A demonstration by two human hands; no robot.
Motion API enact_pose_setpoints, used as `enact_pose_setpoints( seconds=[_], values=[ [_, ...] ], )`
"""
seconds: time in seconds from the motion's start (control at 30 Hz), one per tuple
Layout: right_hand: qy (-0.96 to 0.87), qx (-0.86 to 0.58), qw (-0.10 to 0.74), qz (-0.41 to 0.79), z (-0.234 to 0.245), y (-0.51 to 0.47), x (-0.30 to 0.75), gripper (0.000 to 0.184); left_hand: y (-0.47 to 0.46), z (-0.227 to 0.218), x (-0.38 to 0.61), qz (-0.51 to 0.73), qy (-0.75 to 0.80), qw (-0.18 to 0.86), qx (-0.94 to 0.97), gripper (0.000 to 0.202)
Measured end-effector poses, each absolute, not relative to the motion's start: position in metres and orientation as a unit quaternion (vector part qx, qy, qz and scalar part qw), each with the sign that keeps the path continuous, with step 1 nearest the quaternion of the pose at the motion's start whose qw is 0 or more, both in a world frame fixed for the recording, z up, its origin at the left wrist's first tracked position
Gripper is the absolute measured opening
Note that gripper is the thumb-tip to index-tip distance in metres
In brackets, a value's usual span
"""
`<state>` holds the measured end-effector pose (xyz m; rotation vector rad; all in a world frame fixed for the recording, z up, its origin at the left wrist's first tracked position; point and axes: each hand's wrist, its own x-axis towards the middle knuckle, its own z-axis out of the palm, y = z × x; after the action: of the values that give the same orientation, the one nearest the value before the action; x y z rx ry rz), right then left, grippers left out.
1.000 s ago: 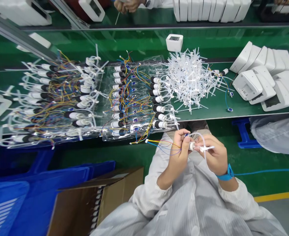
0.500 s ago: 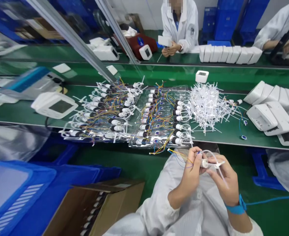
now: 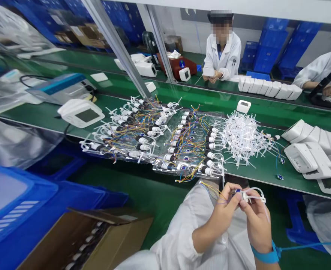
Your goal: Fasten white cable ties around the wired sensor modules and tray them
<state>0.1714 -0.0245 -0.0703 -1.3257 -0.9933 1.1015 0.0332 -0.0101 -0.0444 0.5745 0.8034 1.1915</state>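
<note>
- Left hand: clamped on a small white cylindrical part, on the wearer's side of the tangled heap of white plastic tubes.
- Right hand: fingers together on the same part's end, beside a looped translucent tube.
- Thin yellow and blue wires: nearer and left of the heap.
- Handling, I judge: steady the left, work in line, avoid kinking the tube or tugging the wires.

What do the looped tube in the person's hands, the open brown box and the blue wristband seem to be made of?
Tube: probably flexible plastic or silicone, whitish, judging by its smooth bend.
Box: apparently cardboard, matte brown, with thin folded flaps.
Wristband: perhaps fabric or rubber; plain blue, too small to tell.
</note>
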Motion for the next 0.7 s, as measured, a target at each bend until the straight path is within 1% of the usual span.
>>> enact_pose_setpoints(
  seconds=[0.07, 0.2, 0.33, 0.47, 0.57, 0.7],
  values=[
    [-0.411, -0.550, 0.555, 0.470, -0.067, -0.022, 0.168, 0.035, -0.006, -0.045, 0.030, 0.530, 0.358, 0.727, 0.249, 0.053],
    [-0.395, -0.530, 0.571, 0.487, -0.058, -0.019, 0.162, 0.034, 0.001, -0.047, 0.023, 0.527, 0.364, 0.713, 0.286, 0.050],
    [-0.390, -0.521, 0.563, 0.510, -0.051, -0.017, 0.157, 0.031, 0.003, -0.048, 0.017, 0.546, 0.379, 0.656, 0.357, 0.037],
    [-0.409, -0.530, 0.568, 0.479, -0.049, -0.017, 0.157, 0.030, 0.003, -0.040, 0.006, 0.548, 0.393, 0.609, 0.418, 0.030],
    [-0.434, -0.515, 0.563, 0.479, -0.046, -0.017, 0.159, 0.031, 0.003, -0.031, -0.003, 0.526, 0.372, 0.625, 0.440, 0.033],
    [-0.483, -0.491, 0.550, 0.473, -0.036, -0.012, 0.159, 0.035, 0.006, -0.019, -0.011, 0.480, 0.341, 0.706, 0.394, 0.045]
  ],
)
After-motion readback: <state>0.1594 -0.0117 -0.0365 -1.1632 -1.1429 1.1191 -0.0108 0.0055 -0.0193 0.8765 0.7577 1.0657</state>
